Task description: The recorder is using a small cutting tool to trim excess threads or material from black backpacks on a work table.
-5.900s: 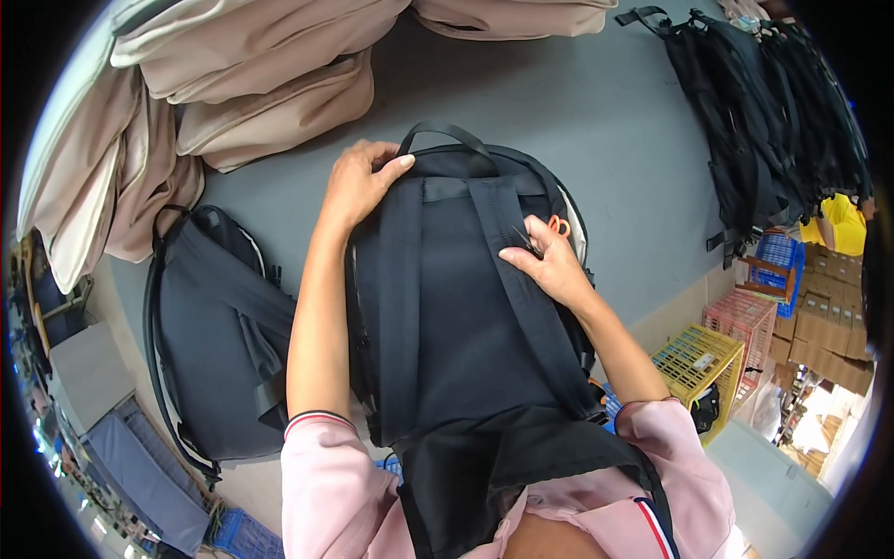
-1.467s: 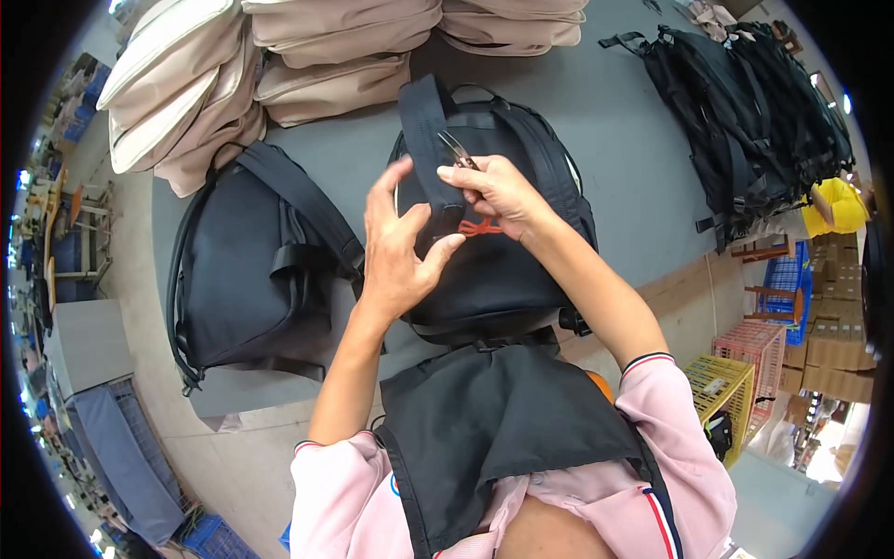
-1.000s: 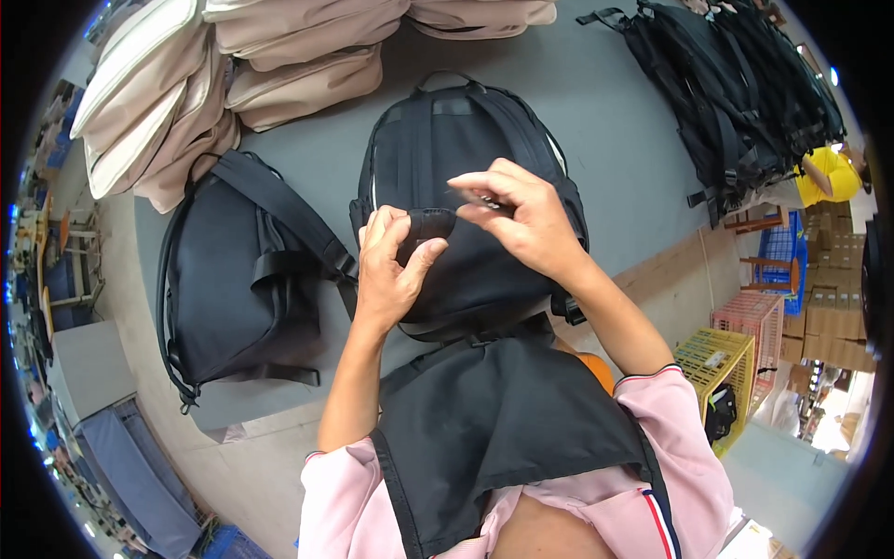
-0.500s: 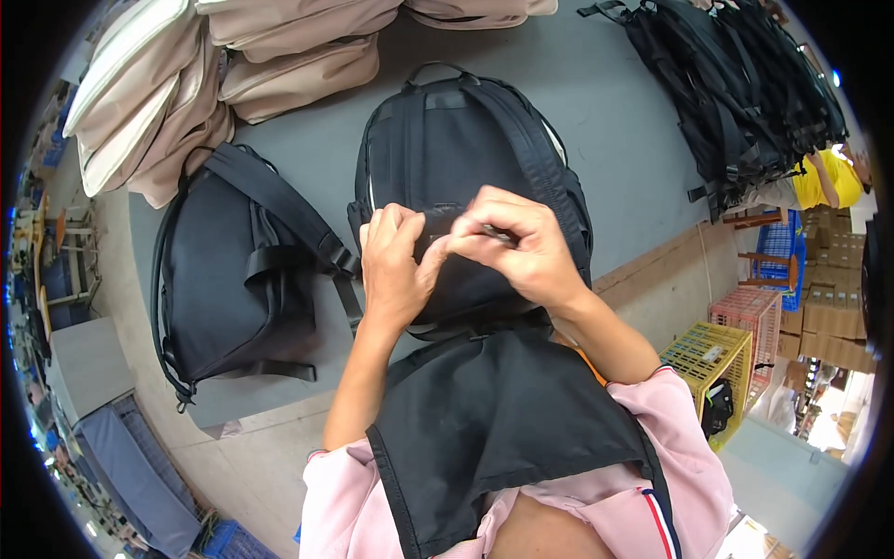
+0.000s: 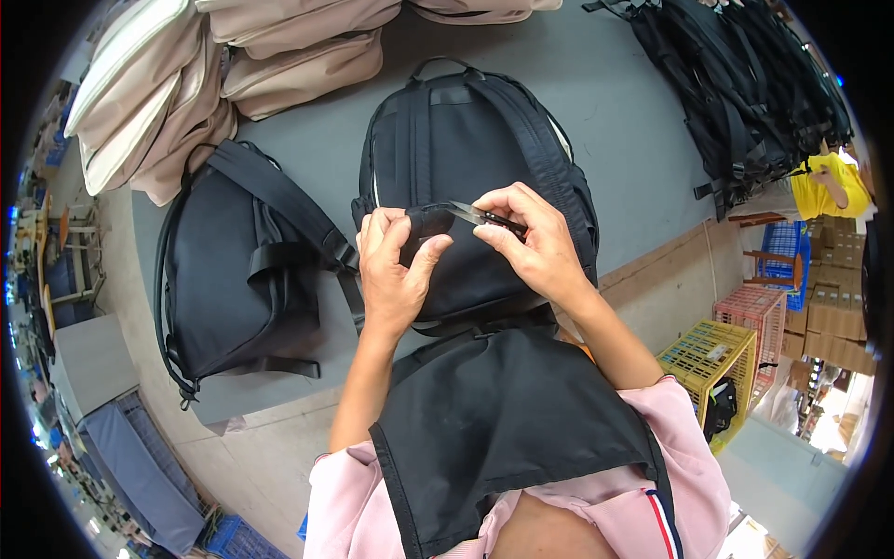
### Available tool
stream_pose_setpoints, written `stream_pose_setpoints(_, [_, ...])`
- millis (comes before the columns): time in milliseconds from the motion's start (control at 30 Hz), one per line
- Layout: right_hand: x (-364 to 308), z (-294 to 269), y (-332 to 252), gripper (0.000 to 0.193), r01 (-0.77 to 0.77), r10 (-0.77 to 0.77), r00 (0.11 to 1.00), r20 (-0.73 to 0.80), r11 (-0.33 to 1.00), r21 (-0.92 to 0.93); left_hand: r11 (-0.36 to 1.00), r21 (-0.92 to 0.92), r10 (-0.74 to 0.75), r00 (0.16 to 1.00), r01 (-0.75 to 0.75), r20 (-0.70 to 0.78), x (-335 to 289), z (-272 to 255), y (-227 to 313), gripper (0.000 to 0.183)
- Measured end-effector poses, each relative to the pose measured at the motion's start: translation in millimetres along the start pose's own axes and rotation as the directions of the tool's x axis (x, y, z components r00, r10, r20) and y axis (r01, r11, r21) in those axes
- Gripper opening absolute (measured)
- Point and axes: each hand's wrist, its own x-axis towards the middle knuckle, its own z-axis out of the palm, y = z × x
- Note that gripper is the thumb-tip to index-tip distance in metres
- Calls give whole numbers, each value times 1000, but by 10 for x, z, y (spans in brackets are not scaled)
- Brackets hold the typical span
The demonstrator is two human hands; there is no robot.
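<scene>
Beige bags: piled (image 5: pixel 303 79) well beyond the left-hand grip and off to its left
Side backpack: black (image 5: pixel 219 270), lying just left of the left hand's grip, its strap trailing toward that wrist
Left hand: fingers (image 5: pixel 391 265) curled on a black strap end; whether the thumb presses it too, I cannot tell
Strap end: sticks out (image 5: pixel 429 221) rightward from the left fingers, long axis roughly crosswise; the left hand, holding it, is nearer, and it lies left of the right-hand grip
Scissors: blades (image 5: pixel 489 218) point left and slightly away, tips at the strap's right end; touching or just apart, I cannot tell
Right hand: thumb and fingers (image 5: pixel 538 240) pinch the scissors
Main backpack: black (image 5: pixel 466 154), flat on the grey table (image 5: pixel 633 130), beneath and beyond both grips
Black bags: heaped (image 5: pixel 731 107) well right of the right-hand grip, farther away
</scene>
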Motion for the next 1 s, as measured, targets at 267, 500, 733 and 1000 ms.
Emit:
stream_pose_setpoints(267, [-2,46,-31,17,67,-75,994,-82,993,-97,983,154,99,995,-95,-14,-16,30,-17,32])
stream_pose_setpoints(500, [-17,61,-72,19,173,-206,972,-114,953,-248,982,159,103,995,-100,-9,-26,44,-22,32])
stream_pose_setpoints(733, [-15,107,-49,13,247,-328,936,-125,868,-431,999,-38,-32,999,33,13,-21,33,20,27])
stream_pose_setpoints(1000, [14,168,-15,18,240,-295,938,-182,931,-274,984,-127,-121,993,122,17,-8,-4,25,27])
